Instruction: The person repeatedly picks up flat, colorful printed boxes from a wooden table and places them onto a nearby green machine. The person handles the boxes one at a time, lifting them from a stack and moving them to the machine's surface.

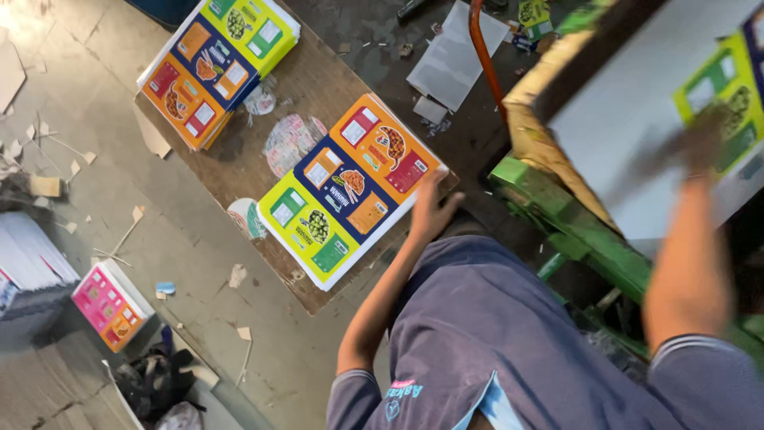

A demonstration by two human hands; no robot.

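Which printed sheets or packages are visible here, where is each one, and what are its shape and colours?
Near stack of printed sheets: on the wooden board, under the left hand; rectangular, with orange, dark blue and yellow-green panels.
Far stack of printed sheets: at the board's far end; same colours.
Sheet on the machine table: under the blurred right hand; green and yellow.
Pink stack: on the floor; pink and orange.

Glossy printed card sheets (350, 187), rough wooden board (310, 80)
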